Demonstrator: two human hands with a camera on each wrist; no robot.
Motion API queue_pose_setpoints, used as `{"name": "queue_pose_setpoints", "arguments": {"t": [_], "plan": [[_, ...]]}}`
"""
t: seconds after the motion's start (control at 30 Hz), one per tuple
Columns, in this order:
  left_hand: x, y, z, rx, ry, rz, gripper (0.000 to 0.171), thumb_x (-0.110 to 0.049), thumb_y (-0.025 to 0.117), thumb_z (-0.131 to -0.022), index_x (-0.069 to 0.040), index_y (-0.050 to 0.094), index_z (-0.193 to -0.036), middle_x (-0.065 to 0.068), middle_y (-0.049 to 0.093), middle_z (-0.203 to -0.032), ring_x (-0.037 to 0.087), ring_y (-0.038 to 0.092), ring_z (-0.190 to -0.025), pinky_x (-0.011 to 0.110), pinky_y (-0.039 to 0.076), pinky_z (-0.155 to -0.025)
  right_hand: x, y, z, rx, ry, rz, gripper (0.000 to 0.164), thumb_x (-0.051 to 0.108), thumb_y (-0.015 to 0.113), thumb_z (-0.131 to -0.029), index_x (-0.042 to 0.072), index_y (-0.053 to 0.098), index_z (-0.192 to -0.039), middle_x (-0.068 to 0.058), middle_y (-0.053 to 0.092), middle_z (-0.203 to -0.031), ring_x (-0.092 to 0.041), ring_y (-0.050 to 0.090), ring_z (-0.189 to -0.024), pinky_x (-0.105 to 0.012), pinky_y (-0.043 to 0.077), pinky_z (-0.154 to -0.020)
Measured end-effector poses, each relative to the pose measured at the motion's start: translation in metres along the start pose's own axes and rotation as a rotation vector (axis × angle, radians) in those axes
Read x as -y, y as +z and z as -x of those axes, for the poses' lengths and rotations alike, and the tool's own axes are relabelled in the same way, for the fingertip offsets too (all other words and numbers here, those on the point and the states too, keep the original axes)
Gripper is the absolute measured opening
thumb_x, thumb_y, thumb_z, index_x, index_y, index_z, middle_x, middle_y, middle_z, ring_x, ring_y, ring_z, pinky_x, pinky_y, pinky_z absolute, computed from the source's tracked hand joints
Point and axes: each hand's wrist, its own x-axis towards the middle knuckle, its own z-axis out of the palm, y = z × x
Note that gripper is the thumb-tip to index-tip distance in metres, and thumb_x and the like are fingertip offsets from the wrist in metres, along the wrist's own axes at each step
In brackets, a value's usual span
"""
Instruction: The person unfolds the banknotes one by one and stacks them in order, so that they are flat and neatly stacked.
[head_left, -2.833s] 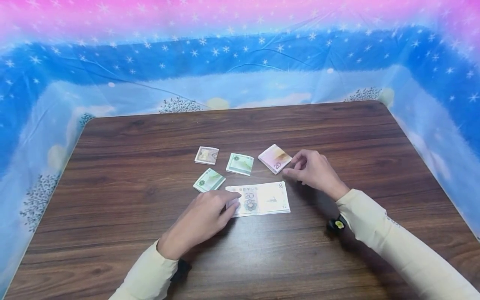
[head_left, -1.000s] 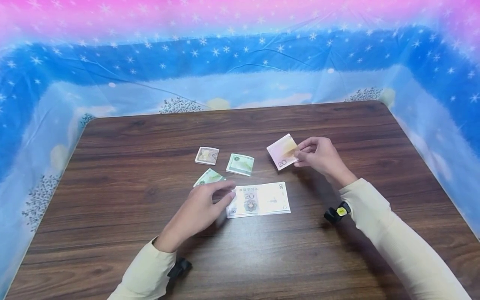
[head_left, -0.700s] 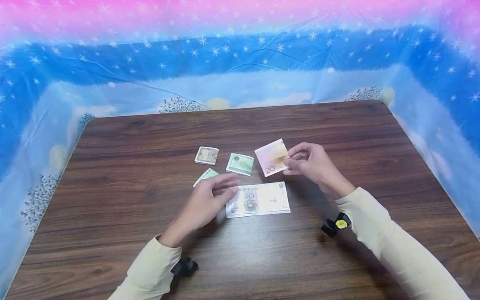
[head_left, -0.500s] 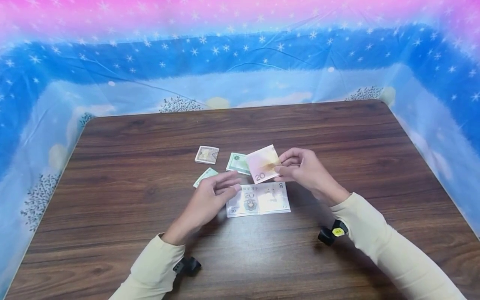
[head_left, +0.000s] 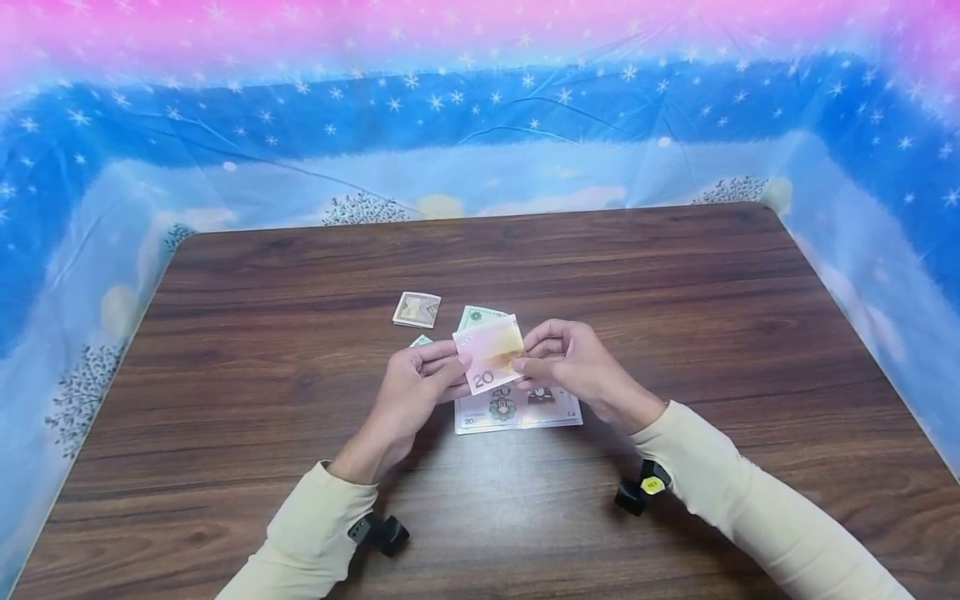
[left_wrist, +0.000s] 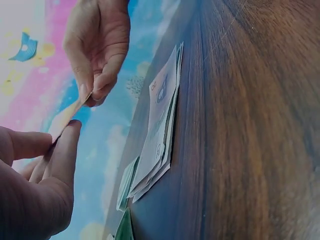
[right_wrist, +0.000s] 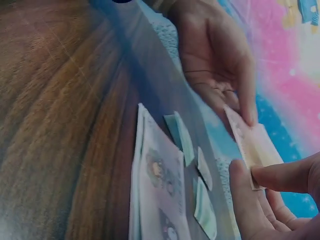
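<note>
A folded pink-and-yellow 20 banknote is held up above the table between both hands. My left hand pinches its left edge with thumb and fingers. On the opposite edge my right hand pinches it the same way. Below lies a flat stack of unfolded 20 banknotes, partly hidden by the held note and the hands. The left wrist view shows this stack slightly fanned, apart from both hands.
Behind the hands lie a folded green banknote, mostly covered, and another green banknote with only a corner showing. A folded brown banknote sits farther back. The wooden table backs onto a snowflake-patterned cloth.
The right hand took the folded 20 banknote from the table's right side, lifted it and brought it left over the stack. The left hand left the stack and now pinches the note too.
</note>
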Motion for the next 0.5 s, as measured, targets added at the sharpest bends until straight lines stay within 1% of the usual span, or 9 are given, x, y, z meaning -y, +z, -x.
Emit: {"name": "queue_pose_setpoints", "arguments": {"t": [0.07, 0.17, 0.23, 0.3, 0.4, 0.5], "plan": [[0.000, 0.000, 0.000, -0.002, 0.003, 0.001, 0.032, 0.007, 0.061, -0.095, 0.017, 0.059, -0.125, 0.027, 0.070, -0.111, 0.015, 0.072, -0.085, 0.030, 0.061, -0.080, -0.003, 0.002, -0.001, -0.020, -0.007, 0.010, 0.024, -0.010, 0.071, -0.087, -0.006, 0.056, -0.104, -0.014, 0.069, -0.088, -0.022, 0.071, -0.070, -0.044, 0.063, -0.078], [-0.001, -0.001, 0.001, 0.003, 0.007, 0.012, 0.030, 0.008, 0.062, -0.094, 0.017, 0.060, -0.123, 0.029, 0.070, -0.110, 0.018, 0.073, -0.084, 0.031, 0.062, -0.080, -0.006, 0.004, -0.002, -0.065, -0.022, 0.058, 0.027, -0.006, 0.076, -0.084, -0.004, 0.058, -0.104, -0.013, 0.069, -0.093, -0.020, 0.071, -0.076, -0.040, 0.063, -0.077], [-0.002, 0.000, 0.002, 0.012, 0.012, 0.014, 0.030, 0.008, 0.062, -0.094, 0.018, 0.060, -0.123, 0.030, 0.069, -0.110, 0.021, 0.074, -0.085, 0.031, 0.061, -0.080, -0.009, 0.006, -0.002, -0.078, -0.033, 0.081, 0.030, -0.004, 0.078, -0.083, -0.004, 0.060, -0.106, -0.015, 0.069, -0.099, -0.022, 0.071, -0.080, -0.039, 0.062, -0.077], [-0.003, 0.001, 0.003, 0.022, 0.017, 0.010, 0.030, 0.007, 0.062, -0.095, 0.018, 0.060, -0.123, 0.031, 0.069, -0.110, 0.021, 0.074, -0.087, 0.031, 0.061, -0.081, -0.011, 0.008, -0.003, -0.075, -0.037, 0.095, 0.032, -0.002, 0.080, -0.082, -0.004, 0.061, -0.109, -0.016, 0.068, -0.104, -0.025, 0.072, -0.085, -0.038, 0.061, -0.077], [-0.004, 0.002, 0.004, 0.027, 0.021, -0.002, 0.031, 0.005, 0.063, -0.095, 0.017, 0.060, -0.124, 0.032, 0.068, -0.112, 0.021, 0.073, -0.088, 0.031, 0.061, -0.081, -0.013, 0.010, -0.003, -0.054, -0.035, 0.080, 0.036, 0.000, 0.080, -0.083, -0.005, 0.062, -0.114, -0.019, 0.067, -0.111, -0.030, 0.072, -0.088, -0.043, 0.062, -0.077], [-0.005, 0.002, 0.003, 0.030, 0.019, -0.010, 0.031, 0.003, 0.063, -0.096, 0.016, 0.060, -0.125, 0.032, 0.068, -0.114, 0.022, 0.073, -0.089, 0.031, 0.061, -0.081, -0.013, 0.013, -0.001, -0.039, -0.023, 0.067, 0.040, 0.003, 0.082, -0.083, -0.003, 0.063, -0.117, -0.018, 0.066, -0.113, -0.032, 0.072, -0.089, -0.047, 0.062, -0.078]]}}
